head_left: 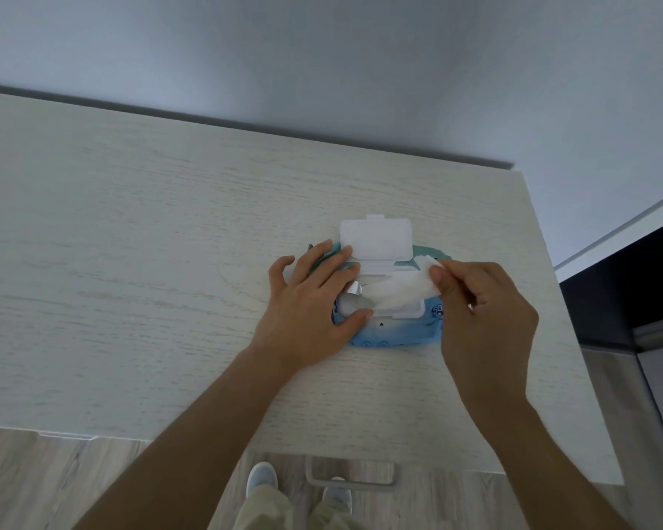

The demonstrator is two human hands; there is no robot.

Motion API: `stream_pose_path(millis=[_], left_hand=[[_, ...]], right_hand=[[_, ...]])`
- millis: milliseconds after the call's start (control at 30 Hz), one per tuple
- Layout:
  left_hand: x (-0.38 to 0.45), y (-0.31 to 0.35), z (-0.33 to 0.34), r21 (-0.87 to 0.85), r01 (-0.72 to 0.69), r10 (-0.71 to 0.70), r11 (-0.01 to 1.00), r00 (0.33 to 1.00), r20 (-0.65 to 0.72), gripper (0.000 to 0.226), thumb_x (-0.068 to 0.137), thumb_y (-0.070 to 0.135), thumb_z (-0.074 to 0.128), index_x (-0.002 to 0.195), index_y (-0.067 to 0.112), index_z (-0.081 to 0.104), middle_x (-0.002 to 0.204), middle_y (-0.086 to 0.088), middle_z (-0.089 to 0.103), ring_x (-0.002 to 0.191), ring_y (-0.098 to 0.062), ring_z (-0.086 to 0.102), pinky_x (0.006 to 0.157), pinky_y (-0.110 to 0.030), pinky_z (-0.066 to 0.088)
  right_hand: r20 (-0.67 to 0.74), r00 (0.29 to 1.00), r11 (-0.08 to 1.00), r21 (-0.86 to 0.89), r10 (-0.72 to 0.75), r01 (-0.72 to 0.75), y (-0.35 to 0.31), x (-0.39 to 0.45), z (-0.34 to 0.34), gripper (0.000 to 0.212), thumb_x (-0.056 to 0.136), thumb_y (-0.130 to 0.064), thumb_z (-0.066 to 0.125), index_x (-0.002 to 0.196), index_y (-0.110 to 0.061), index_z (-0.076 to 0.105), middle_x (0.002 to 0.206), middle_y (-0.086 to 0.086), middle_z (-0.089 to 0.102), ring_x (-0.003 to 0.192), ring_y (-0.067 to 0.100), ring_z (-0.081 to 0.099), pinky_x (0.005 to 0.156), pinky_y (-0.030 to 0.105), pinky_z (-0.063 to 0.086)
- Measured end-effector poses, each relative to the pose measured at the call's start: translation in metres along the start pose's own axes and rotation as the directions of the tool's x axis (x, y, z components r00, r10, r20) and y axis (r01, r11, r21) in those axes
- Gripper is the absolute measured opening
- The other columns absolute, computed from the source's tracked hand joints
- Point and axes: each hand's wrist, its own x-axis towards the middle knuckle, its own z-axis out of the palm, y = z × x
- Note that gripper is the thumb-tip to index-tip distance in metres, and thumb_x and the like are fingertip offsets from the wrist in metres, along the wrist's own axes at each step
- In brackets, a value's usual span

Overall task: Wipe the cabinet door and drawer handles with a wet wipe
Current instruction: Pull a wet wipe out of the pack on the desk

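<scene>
A blue pack of wet wipes [391, 334] lies on the pale wood-grain cabinet top [169, 262], its white flip lid [376, 239] standing open. My left hand [314, 300] presses flat on the left part of the pack, fingers spread and fairly straight. My right hand [479, 311] pinches the end of a white wet wipe [395, 290] that stretches from the pack's opening toward the right. A grey bar handle [351, 478] juts out below the cabinet's front edge.
A grey wall rises behind the cabinet. To the right stands a dark unit [636, 292] with a white edge. Wood floor [35, 483] shows below the front edge, along with my shoes [262, 478] and light trousers.
</scene>
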Motion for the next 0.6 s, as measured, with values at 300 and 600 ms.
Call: stream_pose_path(millis=[300, 600], left_hand=[[0.001, 0.001, -0.001, 0.007, 0.015, -0.015, 1.000, 1.000, 0.001, 0.060, 0.080, 0.061, 0.044, 0.120, 0.020, 0.062, 0.139, 0.006, 0.049, 0.135, -0.014, 0.031, 0.106, -0.042, 0.016], [0.001, 0.001, 0.000, 0.005, 0.002, -0.002, 1.000, 1.000, 0.002, 0.061, 0.080, 0.060, 0.043, 0.121, 0.018, 0.061, 0.140, 0.004, 0.049, 0.136, -0.014, 0.029, 0.107, -0.039, 0.013]], right_hand=[[-0.136, 0.971, 0.974, 0.147, 0.195, -0.174, 0.004, 0.019, -0.007, 0.015, 0.090, -0.024, 0.060, 0.095, -0.014, 0.069, 0.086, -0.004, 0.064, 0.071, 0.004, 0.057, 0.069, 0.015, 0.048], [-0.232, 0.916, 0.932, 0.240, 0.326, -0.271, 0.014, 0.041, -0.039, 0.009, 0.092, -0.029, 0.058, 0.092, -0.022, 0.063, 0.075, -0.013, 0.059, 0.069, 0.008, 0.056, 0.072, 0.034, 0.054]])
